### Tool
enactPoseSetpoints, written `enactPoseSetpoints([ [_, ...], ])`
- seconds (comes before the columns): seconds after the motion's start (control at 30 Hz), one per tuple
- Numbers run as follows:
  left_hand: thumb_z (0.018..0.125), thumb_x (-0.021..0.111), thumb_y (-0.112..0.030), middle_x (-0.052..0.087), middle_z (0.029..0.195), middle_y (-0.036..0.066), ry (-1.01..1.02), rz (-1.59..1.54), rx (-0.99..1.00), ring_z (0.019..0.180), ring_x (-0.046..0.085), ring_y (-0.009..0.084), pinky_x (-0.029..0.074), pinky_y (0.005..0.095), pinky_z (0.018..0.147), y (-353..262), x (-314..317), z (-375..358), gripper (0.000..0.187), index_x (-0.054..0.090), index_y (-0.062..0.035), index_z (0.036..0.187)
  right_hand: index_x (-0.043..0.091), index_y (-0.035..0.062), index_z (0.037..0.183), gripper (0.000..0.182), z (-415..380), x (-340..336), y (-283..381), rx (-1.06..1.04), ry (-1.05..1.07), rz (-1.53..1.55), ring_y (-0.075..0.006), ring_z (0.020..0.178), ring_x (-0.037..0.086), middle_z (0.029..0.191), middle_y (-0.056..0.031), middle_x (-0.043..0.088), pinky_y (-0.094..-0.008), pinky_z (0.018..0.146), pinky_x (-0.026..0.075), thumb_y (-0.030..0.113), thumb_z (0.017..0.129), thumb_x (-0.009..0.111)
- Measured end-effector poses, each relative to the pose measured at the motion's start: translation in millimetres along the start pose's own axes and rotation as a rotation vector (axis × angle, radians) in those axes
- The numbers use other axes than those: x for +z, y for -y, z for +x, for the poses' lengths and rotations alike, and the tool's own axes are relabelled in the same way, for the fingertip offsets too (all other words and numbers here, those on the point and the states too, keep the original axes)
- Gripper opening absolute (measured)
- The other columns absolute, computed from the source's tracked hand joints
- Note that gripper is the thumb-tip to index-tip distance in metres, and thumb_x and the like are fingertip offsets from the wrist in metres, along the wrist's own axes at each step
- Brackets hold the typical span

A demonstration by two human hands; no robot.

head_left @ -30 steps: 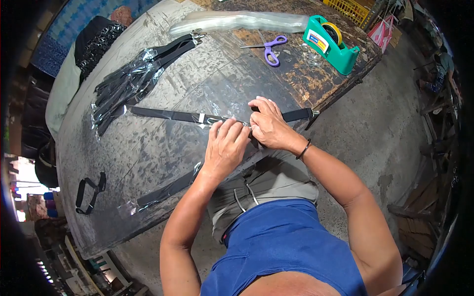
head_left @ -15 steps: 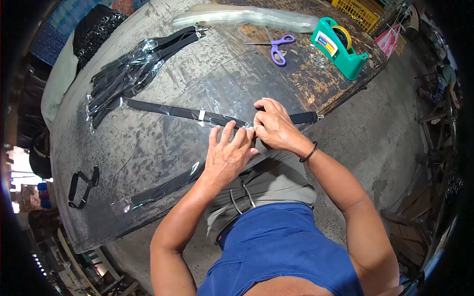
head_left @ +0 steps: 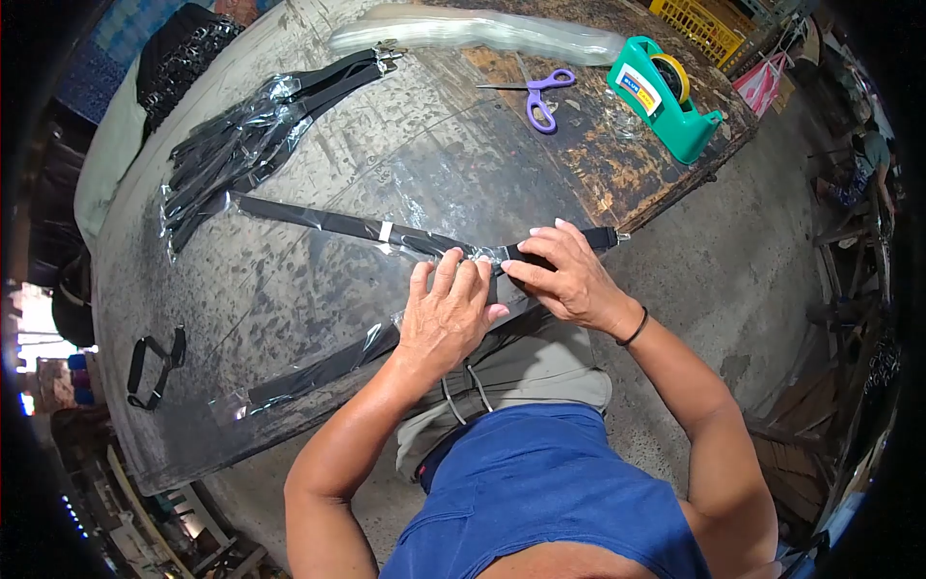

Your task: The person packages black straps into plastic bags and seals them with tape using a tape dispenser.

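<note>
A black elastic strap (head_left: 309, 216), partly in a clear plastic sleeve, runs across the table toward me. It has a white band (head_left: 386, 232) and a metal clip at its right end. My left hand (head_left: 446, 314) lies on the strap's near middle, fingers spread and fingertips touching the plastic. Just to its right, my right hand (head_left: 579, 285) rests over the strap with fingers stretched out and a little apart; its thumb is hidden. A second sleeved black strap (head_left: 318, 374) lies along the near table edge, reaching under my left wrist.
Bundled black straps in plastic (head_left: 241, 135) lie at the far left, a small black strap loop (head_left: 154, 367) near left. Clear plastic sleeves (head_left: 482, 31), purple scissors (head_left: 538, 96) and a green tape dispenser (head_left: 666, 101) lie at the back. The table edge (head_left: 675, 198) drops off right.
My right hand has loosened from a pinch and its fingers have spread, moving slightly right and down. The left hand stays on the strap nearly where it was.
</note>
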State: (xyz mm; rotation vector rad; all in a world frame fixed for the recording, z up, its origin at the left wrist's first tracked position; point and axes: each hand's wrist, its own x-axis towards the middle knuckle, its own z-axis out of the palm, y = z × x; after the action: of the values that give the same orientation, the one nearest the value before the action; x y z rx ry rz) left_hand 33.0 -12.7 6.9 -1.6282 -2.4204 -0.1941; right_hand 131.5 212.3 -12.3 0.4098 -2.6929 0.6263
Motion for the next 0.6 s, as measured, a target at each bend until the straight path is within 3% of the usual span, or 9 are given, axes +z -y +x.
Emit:
enactPoseSetpoints([
  [0.1,0.085,0.072,-0.05,0.056,0.12,0.008,-0.018,-0.002,-0.015,0.13,0.046,0.0273,0.034,0.048,0.105,-3.3,1.9,-0.3,0.063,0.061,-0.0061,0.13,0.062,0.0213,0.136,0.049,2.0,-2.8,6.6,-0.024,0.056,-0.103,-0.0295,0.127,0.048,0.125,-0.0081,0.055,-0.0567,0.114,0.032,0.034,0.09,0.071],
  [0.47,0.088,0.072,-0.045,0.056,0.134,0.011,-0.103,-0.156,-0.216,0.135,0.044,0.0331,0.032,0.05,0.107,0.7,-0.7,-31.4,0.06,0.061,-0.0074,0.133,0.062,0.0207,0.137,0.055,6.4,0.1,14.0,0.055,0.083,-0.152,-0.0281,0.125,0.047,0.125,-0.0059,0.055,-0.0543,0.114,0.03,0.039,0.087,0.073],
  [0.6,0.088,0.074,-0.04,0.059,0.125,0.011,-0.172,-0.184,-0.206,0.123,0.052,0.032,0.037,0.0486,0.103,4.4,-10.7,-39.5,0.053,0.065,-0.0075,0.128,0.062,0.0197,0.138,0.052,6.5,1.0,15.3,0.058,0.088,-0.159,-0.0307,0.126,0.046,0.124,-0.0079,0.053,-0.0569,0.115,0.031,0.041,0.09,0.069],
])
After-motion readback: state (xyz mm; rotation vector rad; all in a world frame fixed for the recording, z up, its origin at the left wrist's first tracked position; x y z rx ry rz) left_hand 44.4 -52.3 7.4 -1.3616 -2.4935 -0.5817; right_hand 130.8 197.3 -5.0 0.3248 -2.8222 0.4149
